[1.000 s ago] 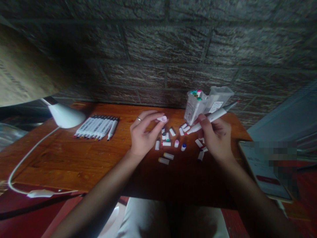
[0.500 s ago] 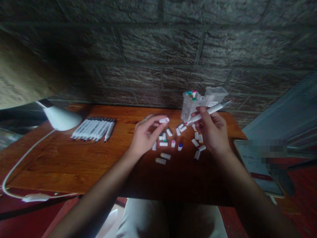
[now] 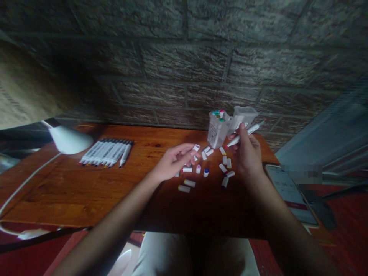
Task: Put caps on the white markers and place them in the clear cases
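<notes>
A dark brick wall (image 3: 161, 69) backs the wooden table (image 3: 57, 199) I'm watching. From the left I have a white lamp base (image 3: 70, 140), then a row of pale markers (image 3: 102, 152) lying side by side. The left hand (image 3: 175, 161) pinches a small white cap (image 3: 196, 147), fingers narrow around it, above loose caps (image 3: 189, 183) scattered on the table. Behind these stands a clear box (image 3: 217, 132) with teal, pink and green ends showing at its top; I can't tell what the second box (image 3: 244, 112) beside it holds. In front of that, the right hand (image 3: 248, 151) grips a slim marker (image 3: 234, 141), tilted red tip down. I'd judge the step in hand as handling one cap and one marker; the next move calls for a light pinch and a steady tip. A phone or tablet (image 3: 290, 188) lies far right.
</notes>
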`<state>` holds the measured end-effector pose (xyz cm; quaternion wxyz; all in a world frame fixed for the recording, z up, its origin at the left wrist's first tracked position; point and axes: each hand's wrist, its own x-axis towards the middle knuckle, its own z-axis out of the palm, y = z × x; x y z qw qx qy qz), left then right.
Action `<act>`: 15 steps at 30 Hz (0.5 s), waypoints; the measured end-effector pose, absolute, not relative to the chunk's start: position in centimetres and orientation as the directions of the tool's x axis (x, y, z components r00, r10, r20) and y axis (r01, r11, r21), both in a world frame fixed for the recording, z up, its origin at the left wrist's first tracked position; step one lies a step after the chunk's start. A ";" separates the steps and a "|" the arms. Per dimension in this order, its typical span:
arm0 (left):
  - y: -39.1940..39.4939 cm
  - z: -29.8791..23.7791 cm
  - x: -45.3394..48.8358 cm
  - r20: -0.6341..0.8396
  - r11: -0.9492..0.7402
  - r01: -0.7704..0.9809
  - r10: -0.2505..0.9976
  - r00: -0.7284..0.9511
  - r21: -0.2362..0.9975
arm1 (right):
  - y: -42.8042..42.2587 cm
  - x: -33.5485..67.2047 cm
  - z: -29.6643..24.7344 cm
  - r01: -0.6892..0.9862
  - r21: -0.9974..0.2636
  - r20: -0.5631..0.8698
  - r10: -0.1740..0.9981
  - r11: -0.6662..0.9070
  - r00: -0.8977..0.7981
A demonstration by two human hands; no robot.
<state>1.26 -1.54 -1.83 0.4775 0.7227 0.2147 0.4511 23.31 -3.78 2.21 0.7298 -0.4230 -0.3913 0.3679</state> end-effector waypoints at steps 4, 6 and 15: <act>-1.7 -1.5 1.4 0.454 -0.453 -0.129 0.743 0.492 0.882 | -3.9 23.0 2.2 -0.252 -0.914 0.223 0.912 0.319 0.343; -1.8 -1.4 1.5 0.466 -0.461 -0.136 0.748 0.473 0.877 | -4.0 22.8 2.3 -0.314 -0.907 0.187 0.938 0.279 0.294; -1.6 -1.8 1.6 0.506 -0.509 -0.096 0.781 0.365 0.855 | -5.0 21.9 2.6 -0.343 -0.892 0.245 0.953 0.293 0.178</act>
